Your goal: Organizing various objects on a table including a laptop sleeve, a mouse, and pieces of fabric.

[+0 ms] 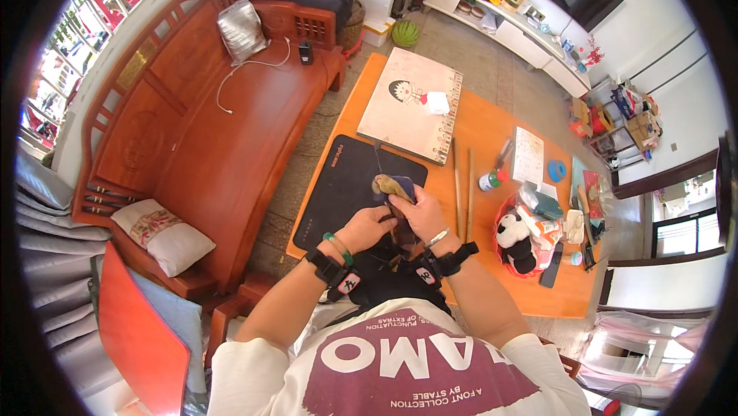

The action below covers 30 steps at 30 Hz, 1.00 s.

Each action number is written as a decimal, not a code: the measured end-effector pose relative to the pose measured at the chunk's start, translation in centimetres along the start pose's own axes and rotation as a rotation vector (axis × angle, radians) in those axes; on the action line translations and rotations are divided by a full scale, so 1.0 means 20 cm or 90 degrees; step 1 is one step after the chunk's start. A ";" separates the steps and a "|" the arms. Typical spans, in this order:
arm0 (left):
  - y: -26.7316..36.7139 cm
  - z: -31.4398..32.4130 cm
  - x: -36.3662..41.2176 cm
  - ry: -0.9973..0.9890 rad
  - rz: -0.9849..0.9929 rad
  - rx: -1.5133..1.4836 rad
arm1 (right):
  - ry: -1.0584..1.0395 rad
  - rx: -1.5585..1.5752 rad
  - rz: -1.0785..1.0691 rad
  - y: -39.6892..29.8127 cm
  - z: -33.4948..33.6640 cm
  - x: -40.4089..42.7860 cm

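Note:
My right hand (420,214) grips a bunched piece of dark blue and tan patterned cloth (399,186), its thumb on top. Close on the left, my left hand (368,228) has its thumb and fingers pinched together at the cloth's edge; whether they hold cloth or something small is too fine to tell. The cloth hangs down towards my lap, partly hidden by both hands. Beneath and beyond them lies a black desk mat (346,185) on the orange wooden table (490,122). A thin dark cord or strip rises from the cloth towards a board.
A cartoon-printed board (386,110) bears a small white object (437,103). To the right are two wooden sticks (470,197), a green-labelled bottle (489,181), blue tape (557,170) and a red basket (500,214) holding a panda plush (512,231). A wooden bench (230,145) stands left.

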<state>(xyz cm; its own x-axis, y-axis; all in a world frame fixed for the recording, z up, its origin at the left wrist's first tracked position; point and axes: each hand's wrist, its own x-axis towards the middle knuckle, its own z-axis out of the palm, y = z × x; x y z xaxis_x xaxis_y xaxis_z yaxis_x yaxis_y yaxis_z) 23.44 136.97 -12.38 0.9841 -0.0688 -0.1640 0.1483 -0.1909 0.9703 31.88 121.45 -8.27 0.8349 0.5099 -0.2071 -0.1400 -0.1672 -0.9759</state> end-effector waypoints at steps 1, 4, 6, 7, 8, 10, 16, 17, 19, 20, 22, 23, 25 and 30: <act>0.00 -0.01 0.00 -0.009 -0.027 -0.008 | 0.013 -0.043 -0.020 0.03 0.00 0.02; -0.01 -0.01 0.03 -0.009 -0.025 -0.009 | 0.089 -0.082 -0.073 0.15 -0.01 0.09; -0.01 -0.02 0.03 0.003 0.001 -0.001 | 0.151 0.045 0.005 0.20 -0.03 0.14; 0.04 -0.04 0.02 -0.002 -0.022 -0.006 | 0.159 0.119 0.066 0.21 -0.08 0.15; 0.05 -0.05 0.00 -0.002 -0.035 -0.008 | 0.171 0.196 0.126 0.21 -0.11 0.15; 0.04 -0.08 -0.02 -0.027 -0.128 -0.088 | 0.120 0.410 0.235 0.18 -0.21 0.15; -0.01 -0.09 -0.02 -0.048 -0.197 -0.239 | 0.019 0.640 0.171 0.01 -0.36 0.05; -0.02 -0.09 -0.02 -0.054 -0.197 -0.245 | 0.015 0.657 0.142 -0.05 -0.34 0.03; -0.04 -0.06 -0.01 -0.026 -0.121 -0.182 | -0.014 0.653 0.106 -0.09 -0.32 -0.01; -0.05 -0.04 0.00 -0.011 -0.081 -0.148 | -0.026 0.652 0.097 -0.08 -0.31 -0.02; -0.05 -0.01 0.02 -0.001 -0.020 -0.037 | -0.147 0.550 0.076 -0.07 -0.29 -0.03; -0.04 0.00 0.02 -0.006 -0.009 0.001 | -0.169 0.476 0.083 -0.03 -0.27 -0.03; 0.04 0.00 0.02 -0.020 0.006 0.124 | -0.217 0.326 0.089 0.03 -0.22 -0.03; 0.03 -0.01 0.02 -0.029 0.016 0.213 | -0.041 0.203 0.074 0.09 -0.10 -0.01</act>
<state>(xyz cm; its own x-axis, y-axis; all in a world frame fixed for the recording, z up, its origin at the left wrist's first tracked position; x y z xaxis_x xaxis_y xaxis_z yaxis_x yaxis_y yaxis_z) 24.05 137.08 -11.75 0.9804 -0.1205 -0.1560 0.0759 -0.4994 0.8630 32.55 119.41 -9.79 0.7700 0.5569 -0.3115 -0.3995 0.0400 -0.9159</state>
